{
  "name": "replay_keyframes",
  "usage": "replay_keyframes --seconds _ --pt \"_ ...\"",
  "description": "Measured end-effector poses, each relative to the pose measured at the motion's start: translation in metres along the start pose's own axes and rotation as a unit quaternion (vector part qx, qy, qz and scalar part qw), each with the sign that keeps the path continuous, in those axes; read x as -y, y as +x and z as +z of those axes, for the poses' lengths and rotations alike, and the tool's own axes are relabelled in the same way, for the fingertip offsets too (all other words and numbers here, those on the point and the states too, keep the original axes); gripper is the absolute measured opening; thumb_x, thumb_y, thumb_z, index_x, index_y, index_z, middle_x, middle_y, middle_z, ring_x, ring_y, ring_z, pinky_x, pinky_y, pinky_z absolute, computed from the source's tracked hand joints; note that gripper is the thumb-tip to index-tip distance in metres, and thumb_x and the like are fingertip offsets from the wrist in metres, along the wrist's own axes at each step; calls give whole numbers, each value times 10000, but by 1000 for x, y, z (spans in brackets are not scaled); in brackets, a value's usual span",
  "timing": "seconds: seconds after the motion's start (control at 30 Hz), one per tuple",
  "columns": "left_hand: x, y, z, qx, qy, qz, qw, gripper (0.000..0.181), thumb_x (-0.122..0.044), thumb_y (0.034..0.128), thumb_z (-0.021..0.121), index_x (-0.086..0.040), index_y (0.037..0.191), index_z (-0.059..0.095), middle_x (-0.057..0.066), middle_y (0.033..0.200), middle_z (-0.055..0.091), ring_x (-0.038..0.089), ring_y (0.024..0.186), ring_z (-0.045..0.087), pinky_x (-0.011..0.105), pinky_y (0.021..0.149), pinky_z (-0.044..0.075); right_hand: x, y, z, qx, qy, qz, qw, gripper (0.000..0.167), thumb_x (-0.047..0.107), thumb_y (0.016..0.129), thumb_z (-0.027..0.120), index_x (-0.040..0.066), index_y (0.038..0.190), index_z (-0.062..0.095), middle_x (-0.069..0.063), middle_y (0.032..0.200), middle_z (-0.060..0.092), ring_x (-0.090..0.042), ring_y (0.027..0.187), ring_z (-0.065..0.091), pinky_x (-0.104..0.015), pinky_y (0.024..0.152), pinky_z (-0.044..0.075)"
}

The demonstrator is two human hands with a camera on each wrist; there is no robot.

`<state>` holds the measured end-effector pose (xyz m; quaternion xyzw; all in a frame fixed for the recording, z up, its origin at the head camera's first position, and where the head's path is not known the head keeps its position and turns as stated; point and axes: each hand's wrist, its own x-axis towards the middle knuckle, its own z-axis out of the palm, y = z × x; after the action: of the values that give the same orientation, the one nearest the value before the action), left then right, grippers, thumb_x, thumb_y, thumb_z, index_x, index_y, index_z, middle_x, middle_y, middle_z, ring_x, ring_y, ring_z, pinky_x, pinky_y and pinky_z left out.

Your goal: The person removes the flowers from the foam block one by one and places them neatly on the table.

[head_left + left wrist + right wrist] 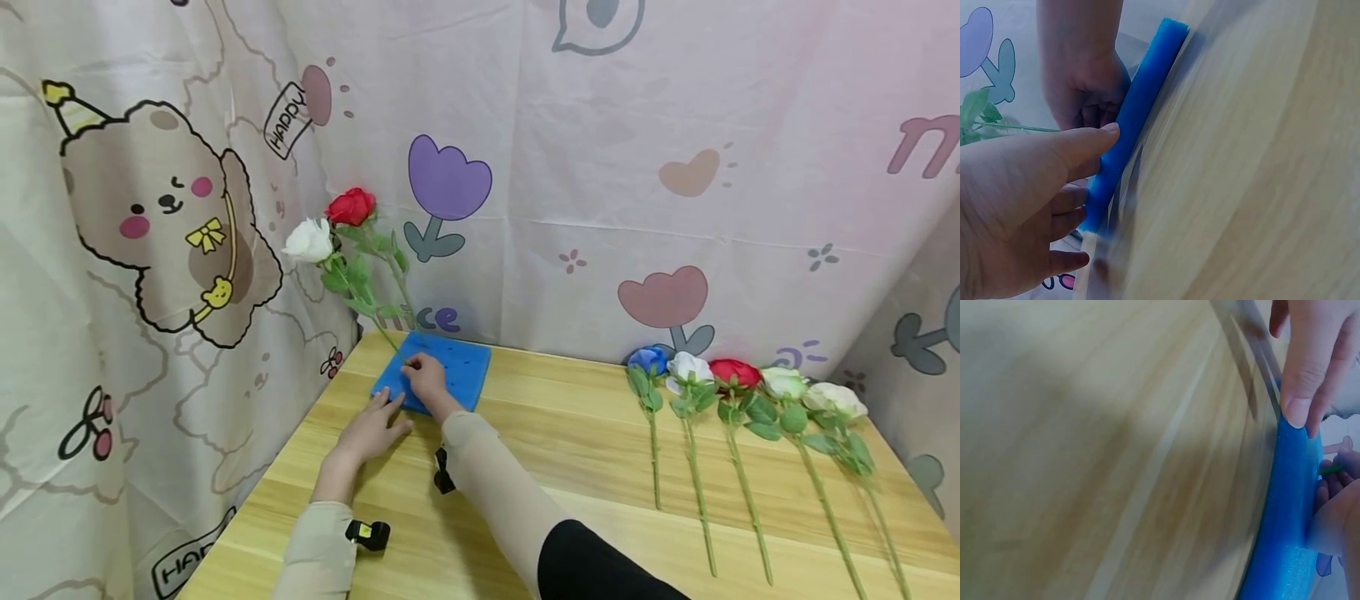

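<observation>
A blue foam board (471,367) with small holes lies at the table's far left. My right hand (427,382) pinches the lower stem of a white artificial rose (309,241), low over the board; a bit of green stem (1330,469) shows at its fingers in the right wrist view. Whether the stem end is inside a hole is hidden. Behind it a red rose (351,206) stands in the board, leaning left. My left hand (371,432) rests at the board's near left corner, fingers spread, with the thumb against the board's edge (1138,112) in the left wrist view.
On the table's right side lie a blue rose (648,360), a white rose (690,369), a red rose (735,373) and more pale roses (834,400), stems toward me. A printed curtain (540,167) hangs behind and left of the wooden table (555,425).
</observation>
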<state>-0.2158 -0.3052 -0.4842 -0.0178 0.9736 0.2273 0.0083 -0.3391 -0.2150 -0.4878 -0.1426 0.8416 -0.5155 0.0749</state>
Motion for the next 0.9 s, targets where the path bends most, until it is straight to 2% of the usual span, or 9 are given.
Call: replay_keyframes --seconds 0.23,0.43,0.57,0.7,0.83,0.9 --pt "0 1 0 84 -5 -68 9999 629 -374 999 532 -58 1513 350 285 1591 173 475 1462 190 621 1136 290 -3 -4 -1 -359 -106 -283 9989 178 205 971 601 128 1043 745 -26 1028 723 -155 914 644 -291 758 539" --pt "-2 0 1 112 -32 -123 9999 640 -375 993 540 -48 1510 350 279 1596 166 476 1459 195 623 1124 307 -9 -6 -4 -727 -144 -591 9955 200 190 980 577 107 997 758 -38 942 741 -150 784 624 -241 656 486" --pt "-2 0 1 -34 -59 -88 9999 638 -364 981 564 -42 1498 373 289 1584 191 480 1454 203 633 1115 311 -13 -7 -7 -923 -176 -847 9920 198 192 980 576 104 970 753 -37 917 746 -168 813 656 -256 699 520" --pt "-1 0 1 -87 -75 -44 9999 628 -349 985 562 -41 1498 373 298 1580 189 484 1456 192 632 1131 287 -16 -8 -10 -1024 36 -1072 9889 201 188 981 577 92 971 754 -43 919 753 -183 854 678 -302 799 546" --pt "0 0 1 -78 -25 -13 10000 617 -339 990 555 -42 1499 372 302 1578 188 481 1460 183 628 1143 271 -22 -7 -10 -1233 310 -1345 9827 183 166 964 607 69 927 757 -60 847 746 -154 761 658 -245 736 542" --pt "0 0 2 -60 -16 -21 10000 619 -341 990 555 -45 1500 370 298 1580 188 477 1462 184 626 1143 273 -24 -7 -10 -1262 402 -1336 9821 174 171 956 619 78 906 757 -57 815 736 -125 718 633 -203 690 520"
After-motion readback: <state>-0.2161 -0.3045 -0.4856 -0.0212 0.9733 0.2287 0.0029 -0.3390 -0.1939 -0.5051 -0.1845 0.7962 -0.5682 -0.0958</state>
